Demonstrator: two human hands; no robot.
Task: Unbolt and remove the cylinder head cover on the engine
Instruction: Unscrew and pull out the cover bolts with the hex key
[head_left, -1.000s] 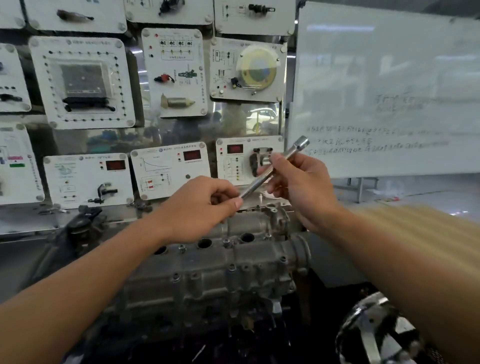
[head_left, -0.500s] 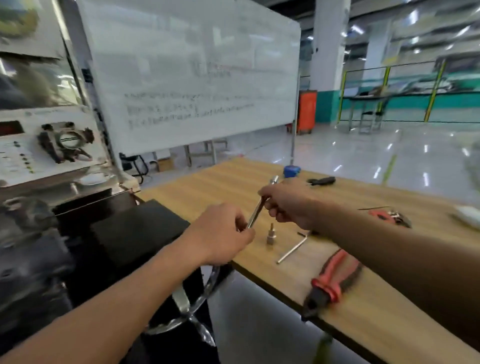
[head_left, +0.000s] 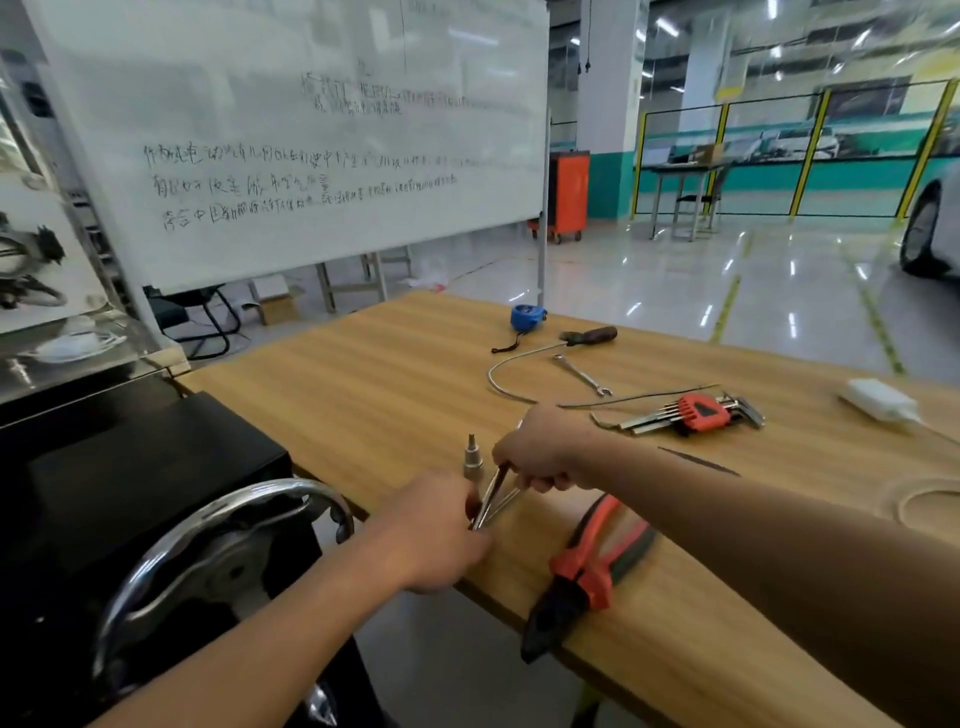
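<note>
The left hand (head_left: 434, 538) curls round the lower end of a slim silver metal rod (head_left: 491, 499). The right hand (head_left: 543, 449) pinches its upper end above the wooden bench (head_left: 395, 374), beside an upright steel bit socket (head_left: 472, 460).

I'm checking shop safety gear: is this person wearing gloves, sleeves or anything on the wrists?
No. The left hand and right hand are bare, without gloves. The left forearm and right forearm are uncovered as far as the frame shows; no sleeve, watch or bracelet is visible.

Head cam, close, facing fwd/down over wooden bench (head_left: 363, 384).
</note>
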